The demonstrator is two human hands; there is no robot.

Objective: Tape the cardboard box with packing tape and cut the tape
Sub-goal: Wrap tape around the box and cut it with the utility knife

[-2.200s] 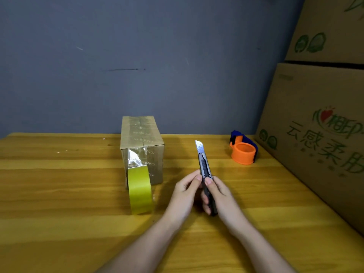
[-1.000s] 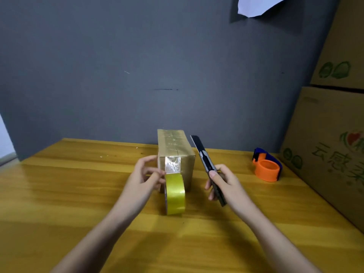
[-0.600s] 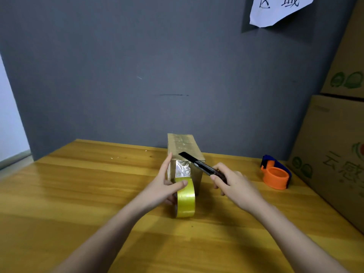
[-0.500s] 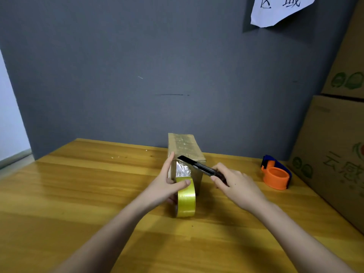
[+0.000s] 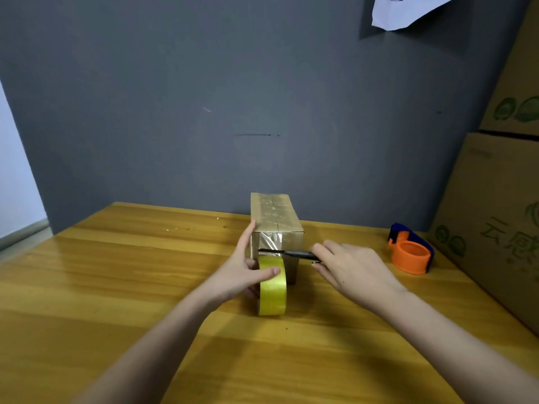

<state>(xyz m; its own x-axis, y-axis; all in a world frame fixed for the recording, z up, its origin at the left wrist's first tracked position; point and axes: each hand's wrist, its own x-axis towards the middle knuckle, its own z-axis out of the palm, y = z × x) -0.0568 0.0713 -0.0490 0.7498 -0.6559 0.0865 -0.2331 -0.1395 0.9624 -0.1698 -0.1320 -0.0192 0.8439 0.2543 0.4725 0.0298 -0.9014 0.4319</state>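
Note:
A small cardboard box [image 5: 274, 217] stands on the wooden table, with shiny tape running over its top and down its near face. A yellow tape roll [image 5: 272, 287] stands on edge against that face, still joined to the box by the tape strip. My left hand [image 5: 242, 272] grips the roll, thumb on its rim and forefinger up along the box's left edge. My right hand [image 5: 353, 269] holds a black utility knife [image 5: 288, 253] level, with its blade lying across the tape just above the roll.
An orange and blue tape dispenser [image 5: 411, 253] sits on the table at the right. Large printed cardboard cartons [image 5: 495, 217] are stacked along the right side. A grey wall [image 5: 233, 112] rises just behind the box, with a white paper [image 5: 408, 10] pinned high up.
My left hand came off the knife and took hold of the tape roll. My right hand swung the knife from upright to level and brought the blade down across the tape.

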